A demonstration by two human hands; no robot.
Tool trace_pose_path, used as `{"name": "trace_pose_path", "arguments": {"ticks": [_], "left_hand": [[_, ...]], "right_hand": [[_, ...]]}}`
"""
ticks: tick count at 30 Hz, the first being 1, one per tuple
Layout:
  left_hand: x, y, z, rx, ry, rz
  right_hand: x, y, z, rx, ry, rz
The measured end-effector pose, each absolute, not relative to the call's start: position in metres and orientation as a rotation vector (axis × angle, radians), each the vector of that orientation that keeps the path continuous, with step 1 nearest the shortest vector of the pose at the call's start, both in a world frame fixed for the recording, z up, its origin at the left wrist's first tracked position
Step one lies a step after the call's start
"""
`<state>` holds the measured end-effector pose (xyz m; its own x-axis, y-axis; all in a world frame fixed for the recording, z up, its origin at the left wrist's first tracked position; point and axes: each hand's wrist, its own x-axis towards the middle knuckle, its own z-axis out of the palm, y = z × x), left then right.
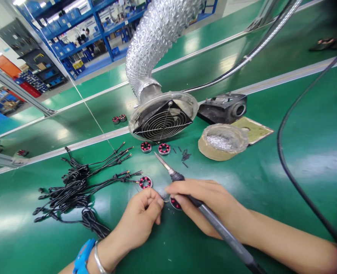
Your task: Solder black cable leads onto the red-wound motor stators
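Note:
My right hand (211,207) grips a soldering iron (224,230) like a pen, its metal tip pointing up and away to the left. Pinched between the thumb and finger of my left hand (140,217) is a thin wire (166,201), whose short end reaches toward a red-wound motor stator (175,204). My right fingers partly cover that stator. Just beyond my left hand lies another stator (145,182), with cable ends beside it. Two more, a left stator (146,147) and a right stator (164,148), sit farther back.
Bundled black cables (74,190) spread over the green table at left. A fume extractor fan (162,123) with a foil duct (154,42) stands behind. Short black tubes (186,155), a round tub with foil (222,146) and a black iron holder (224,108) lie right of it.

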<state>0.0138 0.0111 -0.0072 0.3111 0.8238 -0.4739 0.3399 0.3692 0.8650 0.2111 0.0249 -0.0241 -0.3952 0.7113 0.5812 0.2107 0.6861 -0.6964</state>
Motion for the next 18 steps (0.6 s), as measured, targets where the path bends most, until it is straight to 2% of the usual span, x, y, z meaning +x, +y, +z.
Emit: {"name": "trace_pose_path", "arguments": {"ticks": [9, 18], "left_hand": [[0.017, 0.009, -0.005, 1.19, 1.301, 0.47], [0.017, 0.01, -0.005, 1.181, 1.309, 0.456]], "right_hand": [[0.24, 0.012, 0.0, -0.801, -1.918, 0.689], [0.239, 0.01, 0.001, -0.771, -1.896, 0.801]]}}
